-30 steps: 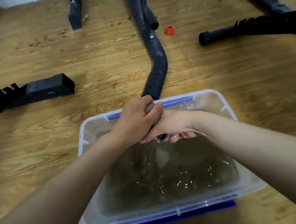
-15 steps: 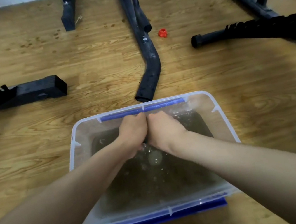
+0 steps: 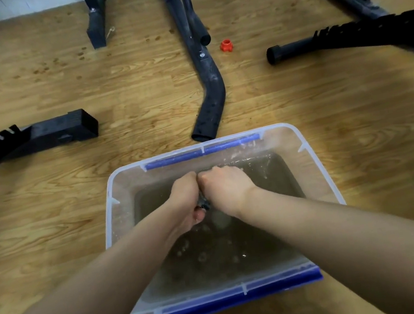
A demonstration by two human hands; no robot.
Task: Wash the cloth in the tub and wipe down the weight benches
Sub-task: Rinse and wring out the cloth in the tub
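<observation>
While our two hands meet over the tub [image 3: 111, 199] in the lower middle of the frame, we judge ourselves to be in the washing half of the job, with the wiping not yet begun. Our left hand [image 3: 185, 201] and right hand [image 3: 226, 190] are both curled into fists, knuckles touching, just above the far end of the water [image 3: 216, 258]. Only a dark scrap of the cloth [image 3: 204, 205] shows between them, so we take it that the fingers of both hands are clenched round it, wringing or rubbing; most of it is hidden in the grip. The water is brown and cloudy, which suggests to us that the cloth has given up a fair amount of dirt. The larger part is left: squeeze the cloth out, lift it clear of the tub, and carry it to the weight benches. Of those we see only black frame parts across the upper frame: a bent tube [image 3: 210, 93] just beyond the tub's far rim, a left notched bar [image 3: 47, 133], and a right notched bar [image 3: 370, 31]. Whether any has been wiped we cannot tell. A small red cap [image 3: 226, 45] lies on the wooden floor [image 3: 46, 209] near the bent tube.
</observation>
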